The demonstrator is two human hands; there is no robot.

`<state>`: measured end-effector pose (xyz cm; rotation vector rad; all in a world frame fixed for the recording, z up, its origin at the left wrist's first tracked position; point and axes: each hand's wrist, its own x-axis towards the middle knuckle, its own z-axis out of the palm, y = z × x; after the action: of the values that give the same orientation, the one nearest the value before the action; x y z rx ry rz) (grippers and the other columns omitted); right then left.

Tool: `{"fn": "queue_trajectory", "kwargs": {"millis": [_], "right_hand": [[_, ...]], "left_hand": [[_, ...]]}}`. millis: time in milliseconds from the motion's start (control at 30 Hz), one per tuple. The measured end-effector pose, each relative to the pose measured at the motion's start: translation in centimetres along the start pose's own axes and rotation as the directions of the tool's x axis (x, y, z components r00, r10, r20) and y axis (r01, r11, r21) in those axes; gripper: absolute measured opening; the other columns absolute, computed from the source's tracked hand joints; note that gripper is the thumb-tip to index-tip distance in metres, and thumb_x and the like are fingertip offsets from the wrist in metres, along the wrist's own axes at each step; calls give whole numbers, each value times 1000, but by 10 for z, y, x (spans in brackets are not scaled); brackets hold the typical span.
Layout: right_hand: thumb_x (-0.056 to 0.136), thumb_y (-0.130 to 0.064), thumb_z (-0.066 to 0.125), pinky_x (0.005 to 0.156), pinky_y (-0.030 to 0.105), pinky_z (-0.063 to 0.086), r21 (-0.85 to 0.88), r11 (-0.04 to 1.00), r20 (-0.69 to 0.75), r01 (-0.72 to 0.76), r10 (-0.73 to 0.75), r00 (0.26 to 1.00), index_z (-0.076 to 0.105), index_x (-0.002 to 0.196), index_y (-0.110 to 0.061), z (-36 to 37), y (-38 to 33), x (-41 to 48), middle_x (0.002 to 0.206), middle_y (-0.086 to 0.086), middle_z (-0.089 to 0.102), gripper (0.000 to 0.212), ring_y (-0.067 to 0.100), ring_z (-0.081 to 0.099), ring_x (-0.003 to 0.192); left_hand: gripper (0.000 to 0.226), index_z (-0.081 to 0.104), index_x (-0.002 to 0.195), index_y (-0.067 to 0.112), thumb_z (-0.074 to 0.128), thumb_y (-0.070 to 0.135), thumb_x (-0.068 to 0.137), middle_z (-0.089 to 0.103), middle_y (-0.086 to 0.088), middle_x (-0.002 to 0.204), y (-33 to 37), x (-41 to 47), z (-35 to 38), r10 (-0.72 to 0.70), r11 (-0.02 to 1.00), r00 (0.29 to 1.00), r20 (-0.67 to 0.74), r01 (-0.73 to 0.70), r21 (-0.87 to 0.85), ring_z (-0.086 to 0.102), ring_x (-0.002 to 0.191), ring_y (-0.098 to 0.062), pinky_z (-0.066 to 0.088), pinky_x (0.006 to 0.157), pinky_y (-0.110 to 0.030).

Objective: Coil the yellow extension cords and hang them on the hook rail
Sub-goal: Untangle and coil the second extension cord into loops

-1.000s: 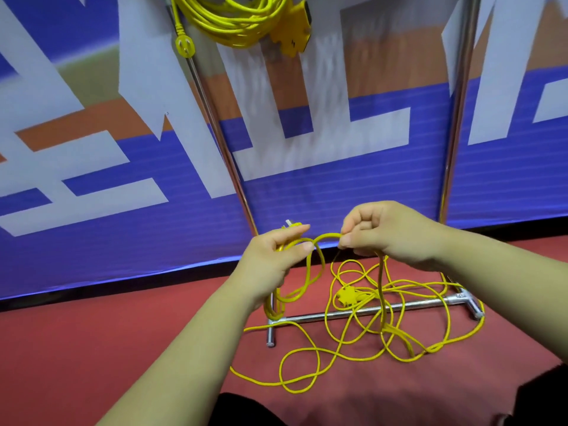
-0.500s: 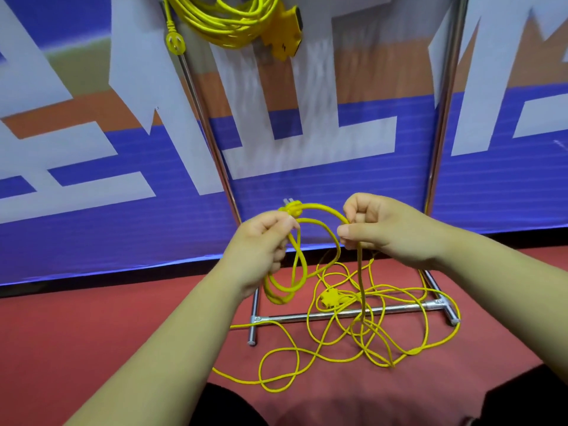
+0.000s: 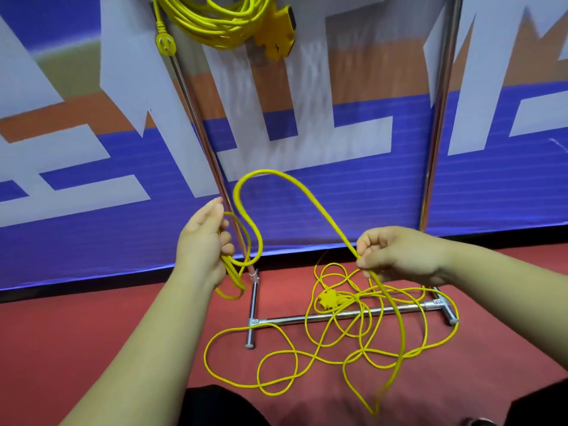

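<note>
Closest to me, at the bottom edge, are dark shapes I take for my own clothing, though they are too cut off to be sure. Just past them the thin yellow extension cord (image 3: 276,355) sprawls in loose, crossing loops over the red floor (image 3: 92,348), with its small yellow connector block (image 3: 327,299) lying among them against the chrome base bar of the rack (image 3: 338,316).

My right hand (image 3: 396,256) pinches the cord between thumb and curled fingers where it rises from the heap. My left hand (image 3: 203,241) is clenched round the few small loops (image 3: 239,272) gathered so far. A tall arc of cord (image 3: 276,175) stands between the two.

I judge I am early in coiling this cord, as most of it lies on the floor. The next move calls for bringing the right hand's length across to the left as another loop of matching size, while letting slack feed without snagging the base bar.

Beyond, two chrome uprights (image 3: 199,118) rise before a blue, white and orange banner (image 3: 338,195). At the top hangs a thicker, finished yellow coil (image 3: 221,16) with its plug (image 3: 166,44) and yellow socket box (image 3: 276,35). The hook rail is cut off above, so I cannot see free hooks. How many loops my left fingers hold is hidden, and the tangle's crossings are hard to read.
</note>
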<state>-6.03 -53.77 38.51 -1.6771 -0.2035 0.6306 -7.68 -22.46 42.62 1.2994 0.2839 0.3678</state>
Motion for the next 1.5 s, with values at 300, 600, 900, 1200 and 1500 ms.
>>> {"fn": "queue_trajectory", "kwargs": {"millis": [300,600,900,1200,1500], "right_hand": [[91,-3,67,56,19,56,296,918,-115,-264,308,944,69,100,-3,1,-6,14,80,10,70,9,13,70,66],[95,-4,61,52,22,58,427,882,-160,-198,289,944,67,98,-4,12,-22,12,84,10,67,7,12,72,60],[90,-7,69,56,19,56,452,884,-244,-117,248,938,74,92,-9,17,-39,4,79,3,76,5,11,73,70],[94,-3,64,63,19,60,583,807,-192,-91,245,950,67,92,-4,23,-51,4,89,7,69,4,14,69,79],[94,-1,62,66,22,60,605,794,-196,-63,225,954,65,90,-2,24,-54,9,77,8,72,5,15,72,72]], "left_hand": [[40,64,125,16,35,0,104,48,-1,73,-7,-6,3,-63,994,993,100,53,96,28,46,-7,25,40,-18],[34,67,119,15,42,-1,101,48,-4,71,-5,-52,42,-99,992,864,493,47,116,29,45,-8,24,42,-18],[44,47,140,27,45,2,103,66,-6,74,-21,-64,61,-75,939,868,490,-104,328,70,66,-25,58,60,-31],[65,23,153,32,45,-1,102,75,-18,91,-29,-72,76,-138,960,876,462,4,280,75,90,-35,60,86,-43],[57,29,153,30,47,5,104,72,-16,88,-39,-76,84,-251,960,842,477,155,231,73,68,-30,61,64,-40]]}}
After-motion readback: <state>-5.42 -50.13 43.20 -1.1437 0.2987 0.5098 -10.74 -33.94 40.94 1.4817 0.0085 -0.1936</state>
